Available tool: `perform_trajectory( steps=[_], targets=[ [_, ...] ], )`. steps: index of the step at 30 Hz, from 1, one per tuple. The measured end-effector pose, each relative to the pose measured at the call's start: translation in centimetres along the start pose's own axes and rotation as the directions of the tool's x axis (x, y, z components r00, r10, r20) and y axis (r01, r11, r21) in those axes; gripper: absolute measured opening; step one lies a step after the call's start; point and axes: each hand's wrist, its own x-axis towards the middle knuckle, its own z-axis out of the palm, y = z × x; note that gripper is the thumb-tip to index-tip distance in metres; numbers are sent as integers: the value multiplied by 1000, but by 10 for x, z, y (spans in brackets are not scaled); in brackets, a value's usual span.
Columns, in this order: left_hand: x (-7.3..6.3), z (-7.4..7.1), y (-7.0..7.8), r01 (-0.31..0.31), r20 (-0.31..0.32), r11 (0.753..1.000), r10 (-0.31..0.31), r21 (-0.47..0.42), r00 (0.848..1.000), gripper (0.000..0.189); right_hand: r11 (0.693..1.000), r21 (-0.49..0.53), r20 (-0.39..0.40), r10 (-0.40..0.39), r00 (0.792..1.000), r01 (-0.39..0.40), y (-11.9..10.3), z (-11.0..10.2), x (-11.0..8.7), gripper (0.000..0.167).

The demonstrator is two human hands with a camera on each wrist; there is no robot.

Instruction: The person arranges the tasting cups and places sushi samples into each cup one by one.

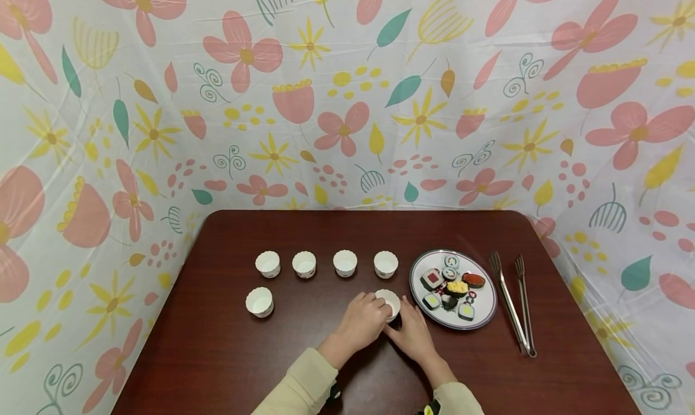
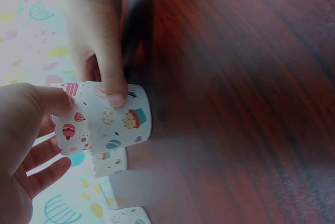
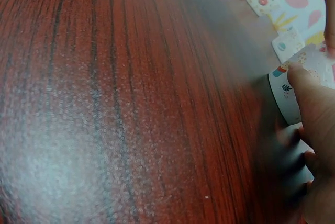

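Observation:
Near the middle of the table, both hands are at a white paper baking cup (image 1: 388,303) with a scalloped rim. The left wrist view shows it as two nested cups, printed with small cupcakes and balloons. My left hand (image 1: 365,317) pinches the scalloped rim of the inner cup (image 2: 72,130), thumb on the outside and other fingers partly spread. My right hand (image 1: 414,335) holds the outer cup (image 2: 118,122) by its side, its thumb pressed on the wall. In the right wrist view, the right hand (image 3: 316,130) partly hides the cups.
A row of several matching cups (image 1: 344,263) stands at the back, with another cup (image 1: 260,303) in front at left. To the right lies a plate (image 1: 425,264) of sushi pieces, then metal tongs (image 1: 509,303). A flowered cloth (image 1: 342,131) hangs behind the table.

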Motion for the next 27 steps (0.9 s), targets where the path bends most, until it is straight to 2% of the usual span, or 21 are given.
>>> perform_trajectory(
  steps=[7, 12, 18, 22, 27],
  targets=[
    [5, -9, -2, -26, -53, 999, 27, 23, 998, 13, 1000, -9, 14, 13, 1000, -13, 0, -1, 0, 73],
    [9, -22, -3, -25, -75, 1000, 25, 6, 997, 12, 1000, 13, 21, 19, 1000, -20, 1, -2, 0, 77],
    [11, -35, -6, -43, -56, 999, 44, 21, 997, 15, 999, 25, 30, 25, 999, -26, 0, -2, -1, 76],
    [8, -40, -11, -48, -34, 999, 49, 22, 998, 17, 999, 37, 34, 30, 999, -31, -2, -1, 0, 70],
    [1, -43, -20, -18, -48, 1000, 19, 7, 999, 13, 998, 46, 29, 36, 999, -37, -3, -1, 2, 67]
  ],
)
